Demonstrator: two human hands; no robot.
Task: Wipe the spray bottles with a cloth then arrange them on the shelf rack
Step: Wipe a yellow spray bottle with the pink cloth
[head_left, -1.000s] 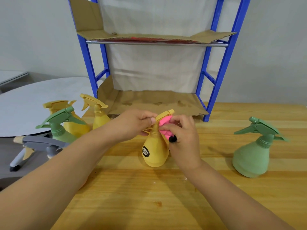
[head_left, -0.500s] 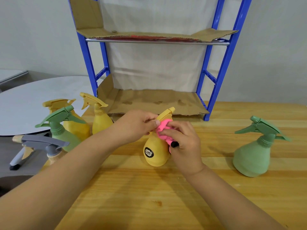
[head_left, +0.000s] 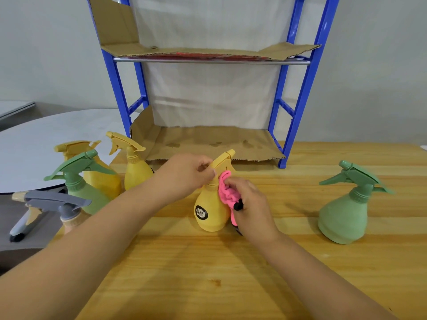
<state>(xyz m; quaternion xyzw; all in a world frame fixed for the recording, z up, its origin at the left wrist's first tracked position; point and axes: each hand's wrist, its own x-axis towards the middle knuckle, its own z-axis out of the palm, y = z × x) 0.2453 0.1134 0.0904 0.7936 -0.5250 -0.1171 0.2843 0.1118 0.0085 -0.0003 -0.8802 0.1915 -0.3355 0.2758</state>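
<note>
While the left hand (head_left: 187, 176) is pinching the trigger head (head_left: 223, 159) to steady the pear-shaped yellow plastic spray bottle (head_left: 210, 213) upright on the pale wooden table (head_left: 231, 273), the right hand (head_left: 251, 204) is clutching a bunched pink cloth (head_left: 225, 190) and pressing it against the bottle's neck. Just behind, the blue metal shelf rack (head_left: 298, 107) is standing close, presumably so that each wiped bottle can go straight onto it.

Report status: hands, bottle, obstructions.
Left hand grips yellow bottle at the trigger head. Right hand presses pink cloth to its side. Other bottles stand aside; none blocks the shelf rack.
</note>
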